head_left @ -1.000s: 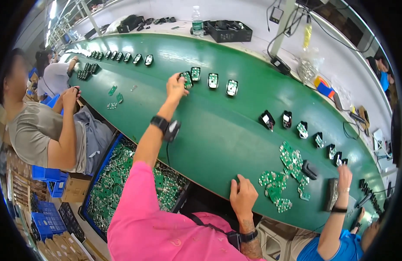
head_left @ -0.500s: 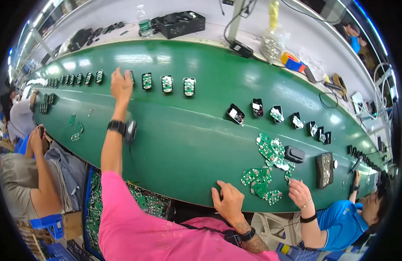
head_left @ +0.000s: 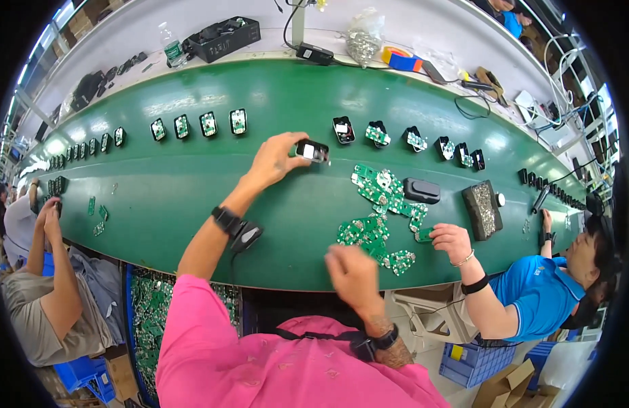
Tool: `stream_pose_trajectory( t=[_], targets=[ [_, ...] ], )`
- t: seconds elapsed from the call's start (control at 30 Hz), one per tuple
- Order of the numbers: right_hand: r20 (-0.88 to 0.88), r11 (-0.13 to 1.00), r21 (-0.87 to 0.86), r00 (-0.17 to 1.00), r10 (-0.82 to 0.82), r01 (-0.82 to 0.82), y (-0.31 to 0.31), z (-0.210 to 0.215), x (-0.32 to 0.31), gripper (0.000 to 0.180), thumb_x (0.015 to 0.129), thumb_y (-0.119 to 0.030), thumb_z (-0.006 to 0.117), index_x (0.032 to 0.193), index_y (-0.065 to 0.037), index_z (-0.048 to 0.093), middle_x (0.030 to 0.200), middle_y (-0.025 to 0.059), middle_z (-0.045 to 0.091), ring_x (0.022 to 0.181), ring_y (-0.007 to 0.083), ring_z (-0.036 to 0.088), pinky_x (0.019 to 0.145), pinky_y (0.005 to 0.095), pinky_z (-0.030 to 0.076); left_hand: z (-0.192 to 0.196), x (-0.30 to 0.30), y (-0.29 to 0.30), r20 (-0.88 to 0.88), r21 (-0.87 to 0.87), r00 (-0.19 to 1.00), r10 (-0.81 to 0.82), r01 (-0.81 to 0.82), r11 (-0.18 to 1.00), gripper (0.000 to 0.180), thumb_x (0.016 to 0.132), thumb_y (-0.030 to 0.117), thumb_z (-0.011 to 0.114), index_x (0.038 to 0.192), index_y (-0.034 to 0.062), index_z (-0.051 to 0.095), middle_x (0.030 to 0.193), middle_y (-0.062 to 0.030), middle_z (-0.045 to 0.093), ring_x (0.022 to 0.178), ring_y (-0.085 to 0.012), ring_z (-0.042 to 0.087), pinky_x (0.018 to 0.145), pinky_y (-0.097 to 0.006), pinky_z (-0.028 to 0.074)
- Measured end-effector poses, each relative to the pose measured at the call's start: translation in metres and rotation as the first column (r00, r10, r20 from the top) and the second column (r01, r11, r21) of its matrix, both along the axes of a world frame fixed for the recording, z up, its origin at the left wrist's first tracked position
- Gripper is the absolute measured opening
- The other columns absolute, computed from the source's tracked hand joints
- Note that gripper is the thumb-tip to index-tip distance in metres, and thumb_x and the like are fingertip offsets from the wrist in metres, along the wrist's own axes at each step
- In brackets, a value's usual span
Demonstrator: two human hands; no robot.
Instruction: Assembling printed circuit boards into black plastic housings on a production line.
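In L fingers [head_left: 297,138]: blk case [head_left: 319,151], wht patch [head_left: 308,151]

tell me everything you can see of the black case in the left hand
The black case is a small open shell with rounded corners, plastic by its look. Its open side shows a white rectangular piece toward one end; the darker parts beside it are too small to make out. It lies roughly sideways in the view, its left end gripped by the left hand. It is over the green table; whether it touches the surface cannot be told.
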State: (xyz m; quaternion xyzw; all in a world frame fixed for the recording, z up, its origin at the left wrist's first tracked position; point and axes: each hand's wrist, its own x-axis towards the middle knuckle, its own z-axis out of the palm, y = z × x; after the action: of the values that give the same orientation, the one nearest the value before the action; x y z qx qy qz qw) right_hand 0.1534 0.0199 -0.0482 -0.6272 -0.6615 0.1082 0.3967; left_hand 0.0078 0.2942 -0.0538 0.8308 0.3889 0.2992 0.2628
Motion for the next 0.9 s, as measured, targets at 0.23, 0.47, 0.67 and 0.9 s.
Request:
stream_pose_trajectory(
  t=[0.23,0.47,0.67,0.9],
  targets=[
    [0.273,0.957,-0.206,0.951,-0.145,0.205,0.02,0.019,0.043,0.04,0.081,-0.012,0.078,0.117,0.0,0.066,0.11,0.0166,0.055,0.104,0.0348,0.057,0.086,0.0431,0.049,0.014,-0.043,-0.08,-0.254,-0.07,0.797,-0.547,0.549,0.833,0.064,0.07,0.009,0.084,0.13,0.0181,0.064,0.123,-0.0102,0.057,0.106,-0.0317,0.059,0.095,-0.043,0.05],
    [0.089,0.959,-0.227,0.985,-0.151,0.167,0.02,0.011,0.048,0.042,0.077,-0.006,0.08,0.112,0.001,0.058,0.102,0.0138,0.062,0.088,0.0258,0.062,0.075,0.0369,0.051,0.021,-0.064,-0.14,-0.178,0.102,0.959,-0.218,0.239,0.966,0.078,0.076,0.009,0.081,0.147,0.0159,0.05,0.128,-0.0114,0.054,0.097,-0.0273,0.059,0.088,-0.039,0.051],
    [-0.042,0.943,-0.114,0.95,0.309,-0.312,0.004,0.031,0.032,0.046,0.074,-0.002,0.081,0.116,-0.005,0.064,0.096,0.009,0.068,0.077,0.0201,0.063,0.067,0.0312,0.049,0.04,-0.045,-0.237,0.37,-0.39,0.927,0.06,0.096,0.916,0.03,0.086,0.007,0.076,0.115,0.0008,0.069,0.094,-0.008,0.067,0.072,-0.0099,0.063,0.063,-0.026,0.052],
    [-0.239,0.965,-0.171,0.958,0.157,-0.201,-0.01,0.018,-0.002,0.034,0.081,-0.005,0.078,0.113,-0.002,0.065,0.089,0.0091,0.066,0.074,0.018,0.061,0.062,0.0313,0.048,-0.01,-0.041,-0.254,0.523,-0.746,0.724,0.449,0.133,0.653,0.015,0.096,0.005,0.066,0.105,-0.0056,0.06,0.094,-0.0125,0.068,0.077,-0.0161,0.071,0.066,-0.026,0.059]
  ],
)
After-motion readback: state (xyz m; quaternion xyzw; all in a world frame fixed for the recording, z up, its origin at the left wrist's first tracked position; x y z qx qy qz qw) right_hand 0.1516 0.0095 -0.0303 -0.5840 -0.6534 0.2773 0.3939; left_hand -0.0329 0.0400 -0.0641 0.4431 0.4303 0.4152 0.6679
